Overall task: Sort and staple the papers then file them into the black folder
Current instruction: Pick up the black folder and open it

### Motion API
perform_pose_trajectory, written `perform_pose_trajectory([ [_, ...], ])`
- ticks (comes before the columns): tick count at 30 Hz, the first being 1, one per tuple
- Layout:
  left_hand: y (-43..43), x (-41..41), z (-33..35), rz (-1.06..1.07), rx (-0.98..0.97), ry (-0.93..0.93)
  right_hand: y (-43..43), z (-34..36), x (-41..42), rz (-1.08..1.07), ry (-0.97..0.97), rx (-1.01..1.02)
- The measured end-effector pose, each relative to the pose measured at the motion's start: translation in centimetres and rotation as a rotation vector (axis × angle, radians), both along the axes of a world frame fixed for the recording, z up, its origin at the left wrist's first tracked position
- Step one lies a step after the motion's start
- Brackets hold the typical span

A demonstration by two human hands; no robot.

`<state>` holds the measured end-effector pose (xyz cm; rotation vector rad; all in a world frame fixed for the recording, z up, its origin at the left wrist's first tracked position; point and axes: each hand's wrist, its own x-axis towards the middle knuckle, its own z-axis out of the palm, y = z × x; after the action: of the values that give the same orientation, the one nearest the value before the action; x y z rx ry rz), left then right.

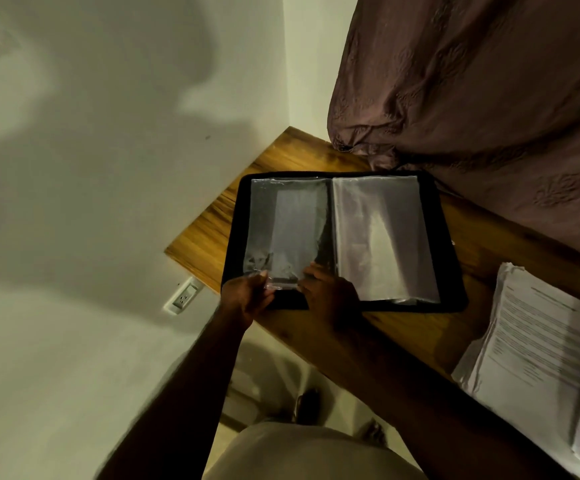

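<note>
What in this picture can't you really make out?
Head view only:
- Print on the paper stack: blurred; the right edge cuts the stack off.
- Near edge of the black folder: partly hidden under the left hand and right hand.
- Contents of the clear sleeve the left hand pinches: lost in glare and dim light.

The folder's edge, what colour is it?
Black. The folder has a black border around clear plastic sleeves, seen in the head view.

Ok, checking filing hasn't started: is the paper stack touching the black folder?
Apart. Head view shows bare table between paper stack and black folder.
</note>
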<state>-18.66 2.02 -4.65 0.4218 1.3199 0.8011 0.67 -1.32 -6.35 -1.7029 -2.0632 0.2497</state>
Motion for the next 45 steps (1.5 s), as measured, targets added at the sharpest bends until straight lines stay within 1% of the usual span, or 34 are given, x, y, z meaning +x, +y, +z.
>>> perform_pose_trajectory([
  [2, -0.2, -0.1, 0.0, -0.009, 0.028, -0.01, 0.0, 0.2, -0.1, -0.009, 0.02, -0.048],
  [4, -0.5, -0.1, -0.1, -0.007, 0.053, 0.027, 0.3, 0.8, 0.1, 0.024, 0.035, -0.118],
  [6, -0.6, 0.2, -0.1, -0.021, 0.093, 0.057, 0.4, 1.0, 0.1, 0.059, 0.035, -0.139],
  [11, -0.2, 1.3, 0.3, -0.029, 0.166, 0.086, 0.9, 1.6, -1.6, -0.089, 0.203, -0.126],
  [14, 0.0, 0.9, 0.8, -0.088, 0.189, 0.072, 2.0, 1.9, -1.7, -0.007, 0.19, -0.202],
  [17, 1.0, -0.2, 1.3, -0.113, 0.218, 0.11, 2.3, 2.0, -1.8, 0.11, 0.192, -0.291],
  [20, 3.5, -0.8, 2.3, -0.115, 0.187, 0.089, 2.2, 1.8, -2.0, 0.139, 0.231, -0.349],
  [23, 7.0, -0.5, 3.6, -0.117, 0.153, 0.184, 2.4, 1.4, -1.8, 0.138, 0.269, -0.396],
  [29, 13.6, 0.9, 5.0, -0.19, 0.166, 0.374, 4.2, 2.1, -1.0, 0.144, 0.387, -0.54],
  [32, 15.6, 1.1, 4.4, -0.253, 0.178, 0.583, 6.7, 2.7, 0.2, 0.099, 0.481, -0.532],
  [33, 16.0, 1.2, 4.3, -0.271, 0.211, 0.642, 7.8, 3.2, 0.6, 0.075, 0.493, -0.503],
  [34, 16.1, 1.3, 4.2, -0.283, 0.254, 0.661, 9.2, 3.8, 0.9, 0.043, 0.505, -0.462],
  [36, 16.1, 1.7, 3.9, -0.249, 0.338, 0.576, 12.3, 5.2, 1.7, -0.087, 0.567, -0.438],
  [38, 15.9, 2.1, 3.6, -0.196, 0.416, 0.489, 16.2, 6.0, 2.7, -0.246, 0.628, -0.47],
  [39, 15.9, 2.3, 3.3, -0.188, 0.443, 0.504, 18.1, 6.3, 3.3, -0.304, 0.659, -0.509],
  [42, 15.4, 3.2, 3.1, -0.209, 0.535, 0.565, 23.0, 7.0, 4.4, -0.453, 0.905, -0.602],
  [44, 15.1, 4.1, 3.6, -0.245, 0.614, 0.628, 24.7, 8.2, 4.2, -0.504, 1.046, -0.688],
  [45, 15.0, 4.5, 3.7, -0.289, 0.652, 0.648, 25.2, 9.0, 4.1, -0.521, 1.078, -0.736],
])
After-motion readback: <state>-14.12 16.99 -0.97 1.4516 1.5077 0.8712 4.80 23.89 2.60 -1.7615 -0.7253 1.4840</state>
